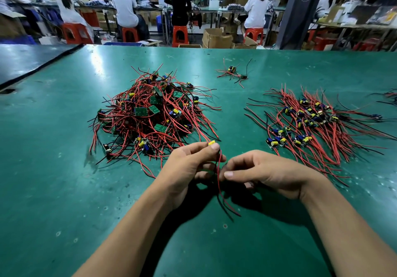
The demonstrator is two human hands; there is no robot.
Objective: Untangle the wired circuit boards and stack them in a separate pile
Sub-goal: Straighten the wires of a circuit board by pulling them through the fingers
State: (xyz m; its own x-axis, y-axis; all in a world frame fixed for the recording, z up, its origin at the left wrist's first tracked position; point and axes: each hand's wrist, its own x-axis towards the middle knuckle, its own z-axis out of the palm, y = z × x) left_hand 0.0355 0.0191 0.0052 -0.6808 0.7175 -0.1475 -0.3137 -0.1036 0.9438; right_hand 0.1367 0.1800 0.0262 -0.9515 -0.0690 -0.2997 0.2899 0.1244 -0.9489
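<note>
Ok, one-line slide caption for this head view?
Left hand holds a wired board while right hand pinches its leads; tangled heap left, sorted pile right, on a green bench.

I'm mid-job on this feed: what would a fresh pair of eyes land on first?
First the big tangled heap of red-wired boards, left of centre on the green table. To its right lies the sorted pile, wires fanned roughly one way. Nearest the camera, the left hand pinches a wired board with a yellow part while the right hand pinches its hanging wires.
</note>
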